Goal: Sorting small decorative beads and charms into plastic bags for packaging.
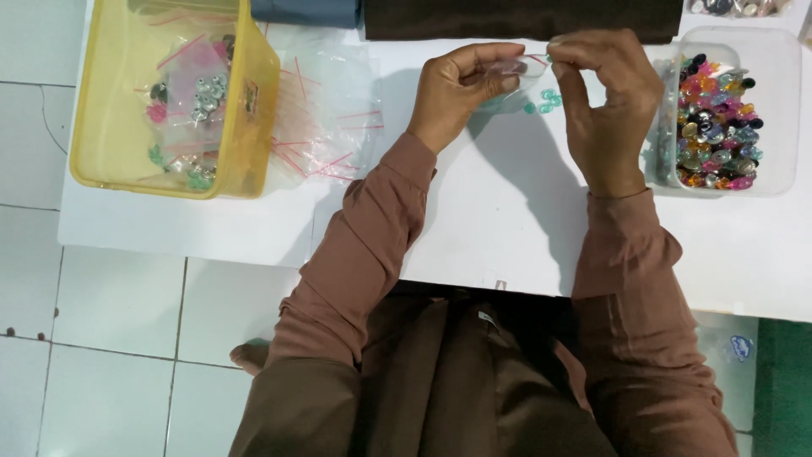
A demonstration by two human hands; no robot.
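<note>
Two hands pinch a small clear plastic bag [518,74] above a white table [474,220].
Left hand [461,89] and right hand [605,93] grip its red-striped top; teal beads [548,100] lie at 6 o'clock.

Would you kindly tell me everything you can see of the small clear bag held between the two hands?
The small clear plastic bag is thin, see-through and crumpled, with a red strip along its top edge. The left hand pinches one end and the right hand the other, holding it level above the white tabletop. A few teal beads show at or just under it; whether they lie inside cannot be told.
</note>
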